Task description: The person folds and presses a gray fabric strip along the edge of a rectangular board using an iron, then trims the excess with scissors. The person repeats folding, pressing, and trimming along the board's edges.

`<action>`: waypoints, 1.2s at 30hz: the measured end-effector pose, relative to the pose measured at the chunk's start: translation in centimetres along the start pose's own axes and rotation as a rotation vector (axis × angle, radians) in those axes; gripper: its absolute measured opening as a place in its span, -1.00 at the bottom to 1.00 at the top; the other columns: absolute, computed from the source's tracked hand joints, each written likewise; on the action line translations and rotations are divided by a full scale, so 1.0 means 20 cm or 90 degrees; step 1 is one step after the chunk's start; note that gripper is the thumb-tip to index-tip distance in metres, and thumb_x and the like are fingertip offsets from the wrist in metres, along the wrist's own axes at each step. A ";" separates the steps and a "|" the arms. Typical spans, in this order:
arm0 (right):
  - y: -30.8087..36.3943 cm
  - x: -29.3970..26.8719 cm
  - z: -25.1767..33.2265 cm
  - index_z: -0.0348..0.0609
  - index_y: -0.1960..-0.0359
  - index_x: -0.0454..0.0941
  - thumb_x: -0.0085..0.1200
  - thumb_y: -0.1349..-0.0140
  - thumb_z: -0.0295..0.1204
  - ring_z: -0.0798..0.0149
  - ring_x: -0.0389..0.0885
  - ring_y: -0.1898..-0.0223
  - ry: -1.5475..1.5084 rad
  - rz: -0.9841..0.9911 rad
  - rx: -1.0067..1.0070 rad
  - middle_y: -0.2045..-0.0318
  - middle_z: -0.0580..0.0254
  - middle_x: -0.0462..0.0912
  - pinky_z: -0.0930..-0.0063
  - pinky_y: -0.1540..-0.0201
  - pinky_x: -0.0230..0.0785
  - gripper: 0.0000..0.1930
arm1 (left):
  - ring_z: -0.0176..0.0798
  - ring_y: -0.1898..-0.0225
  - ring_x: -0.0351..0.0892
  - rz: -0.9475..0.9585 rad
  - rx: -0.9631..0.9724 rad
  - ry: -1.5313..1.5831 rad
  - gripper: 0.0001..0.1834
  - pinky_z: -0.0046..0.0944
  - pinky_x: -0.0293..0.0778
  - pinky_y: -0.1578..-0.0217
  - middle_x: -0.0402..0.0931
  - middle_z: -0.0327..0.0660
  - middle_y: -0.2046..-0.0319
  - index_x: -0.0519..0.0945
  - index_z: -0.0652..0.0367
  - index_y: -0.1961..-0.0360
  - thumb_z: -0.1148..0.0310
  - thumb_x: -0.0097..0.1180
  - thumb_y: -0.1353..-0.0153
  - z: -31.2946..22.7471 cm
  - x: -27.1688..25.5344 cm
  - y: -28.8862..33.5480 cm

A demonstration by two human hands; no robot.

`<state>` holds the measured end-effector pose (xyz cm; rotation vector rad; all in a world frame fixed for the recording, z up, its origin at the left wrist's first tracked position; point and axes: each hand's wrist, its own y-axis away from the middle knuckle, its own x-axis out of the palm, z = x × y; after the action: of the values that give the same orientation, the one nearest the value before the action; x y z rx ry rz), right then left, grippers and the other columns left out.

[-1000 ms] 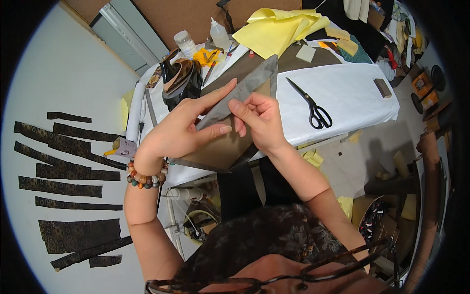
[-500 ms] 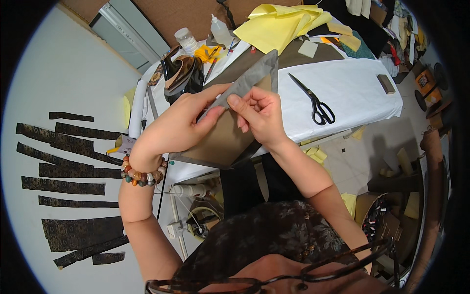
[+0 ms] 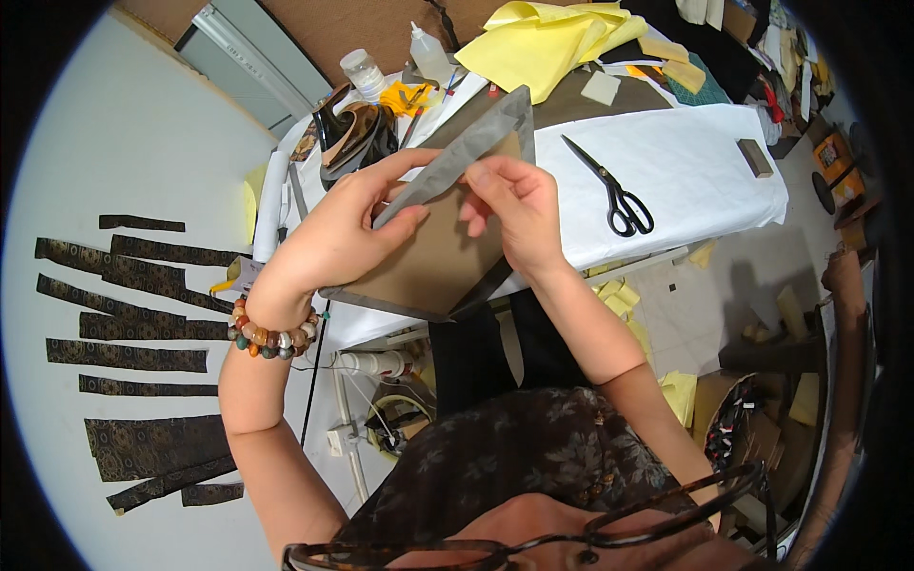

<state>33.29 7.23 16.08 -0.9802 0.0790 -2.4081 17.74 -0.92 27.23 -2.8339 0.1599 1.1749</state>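
A stiff brown panel (image 3: 443, 262) with a grey fabric border (image 3: 466, 147) is held up, tilted, above the near side of the table. My left hand (image 3: 338, 224) has the panel's left edge between its thumb and fingers; some of those fingers are hidden behind the panel. At the border's inner edge, near the panel's upper right, my right hand (image 3: 522, 205) has its thumb and curled fingers pinched together on the grey fabric. Black-handled scissors (image 3: 602, 173) lie on the white table cover (image 3: 685, 171), right of my right hand.
An iron (image 3: 360, 143) stands behind my left hand. Beyond it are a clear jar (image 3: 362, 74), a squeeze bottle (image 3: 428, 59) and crumpled yellow sheets (image 3: 533, 52). A small dark block (image 3: 755, 158) sits at the table's right. Dark patterned strips (image 3: 124, 354) hang at left.
My hands have drawn slightly apart: the left down and left along the border, the right a little up and right. The panel has shifted slightly left and up.
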 end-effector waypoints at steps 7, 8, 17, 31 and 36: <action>-0.07 -0.03 0.00 -0.20 0.45 0.55 0.28 -0.30 -0.37 0.57 0.45 0.69 -0.012 0.024 -0.018 0.67 0.36 0.57 0.73 0.62 0.24 -0.77 | -0.58 0.32 0.33 0.057 -0.055 -0.032 -0.40 -0.55 0.32 0.29 0.46 -0.43 0.27 0.35 0.17 -0.36 0.65 0.08 -0.28 -0.04 -0.01 0.00; -0.07 -0.03 0.00 -0.19 0.45 0.54 0.28 -0.30 -0.37 0.58 0.44 0.70 -0.014 0.029 -0.025 0.67 0.36 0.57 0.73 0.63 0.23 -0.77 | -0.54 0.38 0.30 0.044 -0.029 -0.028 -0.40 -0.50 0.29 0.35 0.43 -0.38 0.35 0.37 0.16 -0.35 0.60 0.09 -0.27 -0.03 0.00 0.00; -0.06 -0.04 -0.03 -0.19 0.46 0.54 0.25 -0.33 -0.38 0.57 0.43 0.71 -0.026 0.033 -0.032 0.68 0.35 0.56 0.72 0.64 0.25 -0.77 | -0.39 0.48 0.38 0.010 0.089 -0.007 -0.57 -0.31 0.37 0.41 0.52 -0.17 0.49 0.43 0.28 -0.27 0.36 -0.03 -0.44 0.02 0.02 -0.13; -0.12 -0.09 0.06 -0.18 0.45 0.56 0.22 -0.35 -0.31 0.47 0.51 0.65 -0.015 -0.003 -0.019 0.62 0.26 0.62 0.63 0.53 0.37 -0.75 | -0.08 0.46 0.51 -0.009 0.043 -0.102 -0.61 -0.22 0.45 0.32 0.59 0.07 0.42 0.46 0.33 -0.20 0.38 0.00 -0.42 -0.05 0.06 -0.14; -0.12 -0.13 0.02 -0.15 0.48 0.53 0.24 -0.33 -0.38 0.54 0.48 0.68 -0.042 0.002 -0.061 0.65 0.32 0.59 0.71 0.59 0.30 -0.77 | -0.13 0.45 0.51 0.016 0.045 -0.090 -0.57 -0.22 0.45 0.31 0.59 0.06 0.42 0.41 0.34 -0.25 0.39 -0.01 -0.42 -0.09 0.07 -0.13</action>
<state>34.04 10.56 15.44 -1.1002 0.1732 -2.3861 20.36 1.27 27.59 -2.6834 0.2249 1.3417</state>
